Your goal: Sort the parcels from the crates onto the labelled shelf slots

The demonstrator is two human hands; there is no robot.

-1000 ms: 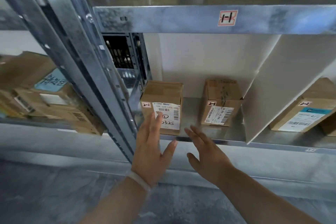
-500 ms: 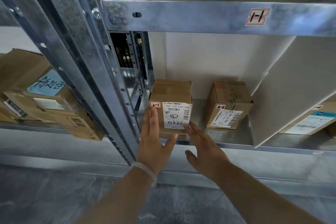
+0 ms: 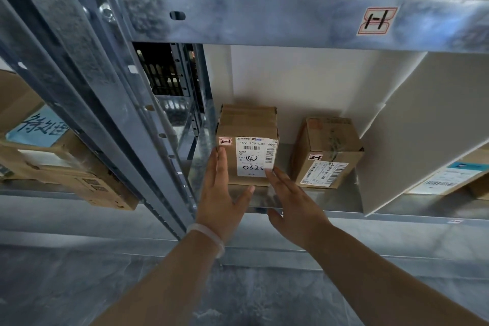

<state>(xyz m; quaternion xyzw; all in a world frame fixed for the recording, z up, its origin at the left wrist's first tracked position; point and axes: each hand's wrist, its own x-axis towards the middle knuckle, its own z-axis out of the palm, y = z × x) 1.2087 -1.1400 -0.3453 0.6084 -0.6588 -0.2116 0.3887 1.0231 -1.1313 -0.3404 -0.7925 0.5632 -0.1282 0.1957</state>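
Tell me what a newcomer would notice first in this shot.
The two hands at centre draw the eye: the left hand and right hand set straight fingers at the front of a small cardboard parcel tagged 2-1, with 0325 handwritten on its label. It stands at the left end of the metal shelf, a second parcel apart to its right, beside a white divider. Overhead, the upper beam carries a red-edged 1-1 sticker.

two parcels (image 3: pixel 247 124) (image 3: pixel 330 140) side by side on shelf (image 3: pixel 304 201), divider (image 3: pixel 423 127) right
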